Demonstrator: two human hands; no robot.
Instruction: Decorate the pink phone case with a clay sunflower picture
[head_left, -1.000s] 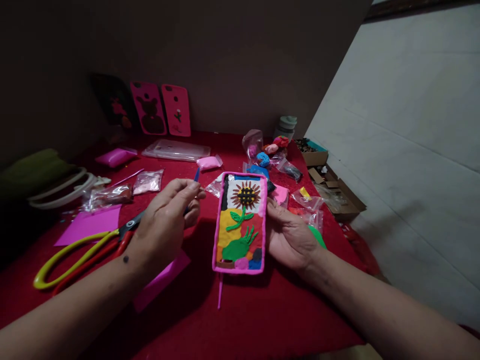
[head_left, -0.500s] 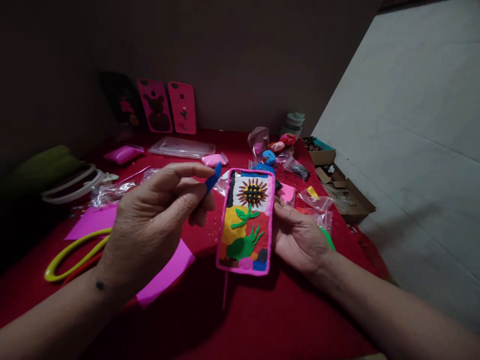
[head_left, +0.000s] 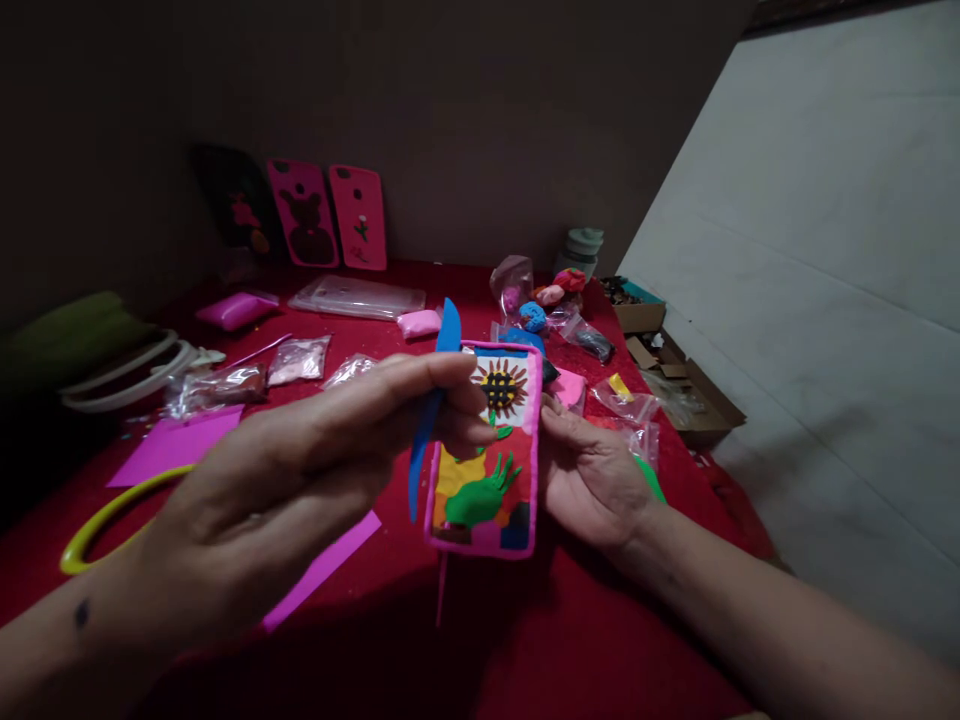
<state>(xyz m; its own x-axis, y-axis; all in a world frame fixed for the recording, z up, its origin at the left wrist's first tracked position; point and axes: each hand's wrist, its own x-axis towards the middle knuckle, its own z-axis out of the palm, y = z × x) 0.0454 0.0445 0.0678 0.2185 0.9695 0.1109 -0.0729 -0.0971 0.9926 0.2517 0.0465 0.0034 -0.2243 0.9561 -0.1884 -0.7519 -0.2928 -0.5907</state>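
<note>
My right hand (head_left: 600,475) grips the right edge of a phone case (head_left: 517,480), held upright above the table. Coloured clay covers the case: a sunflower with a green stem, a green hand-like shape, patches of several colours and a pink rim. In front of its left side, my left hand (head_left: 300,470) is closed on a blue plastic clay knife (head_left: 448,325). The knife stands nearly upright, its pointed end up, and passes behind my fingers. My left thumb is mostly hidden. My left fingers cover part of the sunflower and stem.
Three decorated phone cases (head_left: 358,218) lean on the back wall. A clear case (head_left: 356,297) lies before them. Bagged clay (head_left: 532,317) is at the back right, yellow-handled scissors (head_left: 79,545) and pink sheets (head_left: 322,570) at the left. Cardboard boxes (head_left: 701,400) stand beyond the right edge.
My left hand has moved right, across the case's front, and turned so the blue knife shows at more of its length. The case in my right hand has barely moved.
</note>
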